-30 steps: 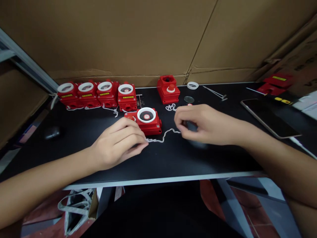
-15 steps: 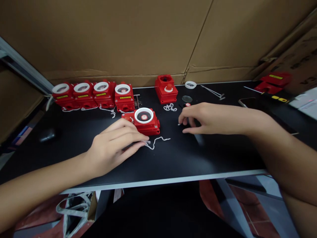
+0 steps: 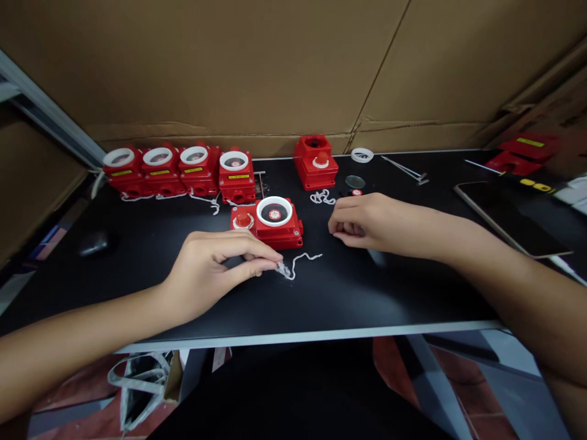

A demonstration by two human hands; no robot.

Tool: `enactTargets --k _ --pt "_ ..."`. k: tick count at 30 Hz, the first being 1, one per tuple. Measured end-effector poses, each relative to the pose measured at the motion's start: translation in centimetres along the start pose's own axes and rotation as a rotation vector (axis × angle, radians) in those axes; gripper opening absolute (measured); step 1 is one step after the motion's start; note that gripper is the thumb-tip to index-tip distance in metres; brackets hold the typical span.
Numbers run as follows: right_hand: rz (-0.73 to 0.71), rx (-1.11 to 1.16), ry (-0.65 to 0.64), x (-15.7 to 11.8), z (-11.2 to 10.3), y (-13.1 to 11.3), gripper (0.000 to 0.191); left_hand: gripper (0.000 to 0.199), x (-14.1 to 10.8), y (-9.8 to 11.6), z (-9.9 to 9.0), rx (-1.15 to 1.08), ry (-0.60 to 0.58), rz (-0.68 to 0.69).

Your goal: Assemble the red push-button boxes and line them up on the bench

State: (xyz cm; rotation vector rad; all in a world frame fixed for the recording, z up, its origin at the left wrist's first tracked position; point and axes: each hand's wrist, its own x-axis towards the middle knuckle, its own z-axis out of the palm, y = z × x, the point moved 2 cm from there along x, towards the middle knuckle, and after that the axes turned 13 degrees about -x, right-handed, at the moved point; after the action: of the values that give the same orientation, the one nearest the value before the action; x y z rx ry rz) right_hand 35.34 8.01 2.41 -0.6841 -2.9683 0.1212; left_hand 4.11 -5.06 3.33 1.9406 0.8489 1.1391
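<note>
Between the thumb and fingertips of my left hand [image 3: 220,272] is one end of a white cord [image 3: 300,258], bunched and pinched; its loose tail trails right over the black table. Just behind it lies a red box [image 3: 279,235] with a white ring around a dark round window and a red knob at its left. My right hand [image 3: 367,221] rests low over the table to the right, fingers curled together; whatever they may hold is hidden. Near its fingertips lies another coiled white cord [image 3: 323,197], and behind it a small red-and-white disc [image 3: 356,192].
Several similar red boxes [image 3: 197,174] line the back left. An unringed red box [image 3: 316,165], a white ring [image 3: 362,155], a glass disc [image 3: 354,181] and metal T-handled tools [image 3: 406,169] stand farther back. A phone [image 3: 507,217] and screwdriver [image 3: 534,185] lie right; a mouse [image 3: 94,243] sits left.
My left hand has drawn slightly back from the red box, its pinch on the cord now showing clearly. The fingers of my right hand have curled closer together. The view has shifted slightly.
</note>
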Motion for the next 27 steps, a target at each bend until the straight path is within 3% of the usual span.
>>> enactTargets --k 8,14,20,27 --pt "-0.021 0.113 0.102 0.4 -0.1 -1.6 0.015 0.005 0.0 -0.5 0.4 -0.152 0.059 -0.154" --pt "0.082 0.557 0.225 1.0 -0.8 -4.0 0.008 0.009 0.1 -0.3 0.8 -0.213 0.068 -0.156" --pt "0.160 1.055 0.249 1.8 1.0 -7.1 0.014 0.014 0.0 -0.5 1.1 -0.224 0.074 -0.114" --pt "0.161 1.249 0.256 2.2 2.0 -8.5 0.022 0.015 0.0 -0.8 1.4 -0.227 0.080 -0.105"
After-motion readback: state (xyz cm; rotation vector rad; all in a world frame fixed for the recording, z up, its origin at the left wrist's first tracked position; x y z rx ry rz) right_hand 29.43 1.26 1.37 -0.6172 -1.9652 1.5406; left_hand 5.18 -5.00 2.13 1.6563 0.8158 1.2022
